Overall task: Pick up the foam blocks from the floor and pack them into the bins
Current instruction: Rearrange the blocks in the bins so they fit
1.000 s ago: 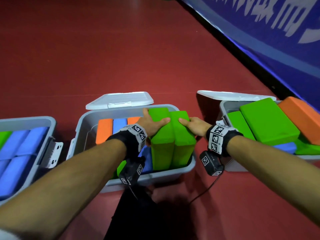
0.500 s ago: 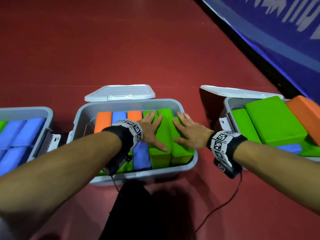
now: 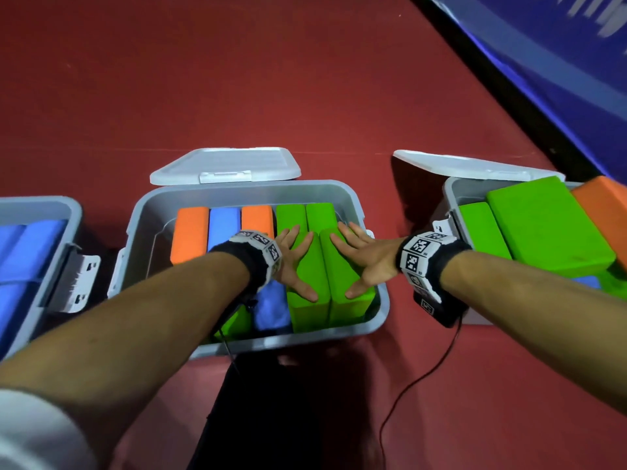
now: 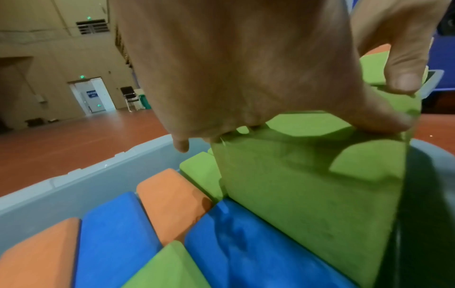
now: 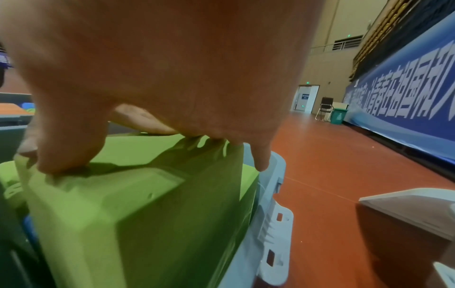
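Two green foam blocks (image 3: 312, 290) (image 3: 346, 283) stand on edge side by side at the right end of the middle grey bin (image 3: 237, 195). My left hand (image 3: 293, 256) presses flat on the left one (image 4: 307, 194), fingers spread. My right hand (image 3: 359, 256) presses flat on the right one (image 5: 138, 204), fingers spread too. Behind and beside them the bin holds orange (image 3: 190, 232), blue (image 3: 224, 225) and more green blocks (image 3: 305, 212), all on edge. Neither hand grips anything.
A grey bin (image 3: 451, 191) at right is heaped with green (image 3: 543, 225) and orange blocks (image 3: 604, 208). Another grey bin (image 3: 68, 212) at left holds blue blocks. White lids (image 3: 224, 164) lie behind the bins. A blue banner (image 3: 559, 62) borders the red floor at right.
A second ago both hands gripped the two green blocks by their tops above the bin. The blocks have gone down into it and the hands now lie flat on them.
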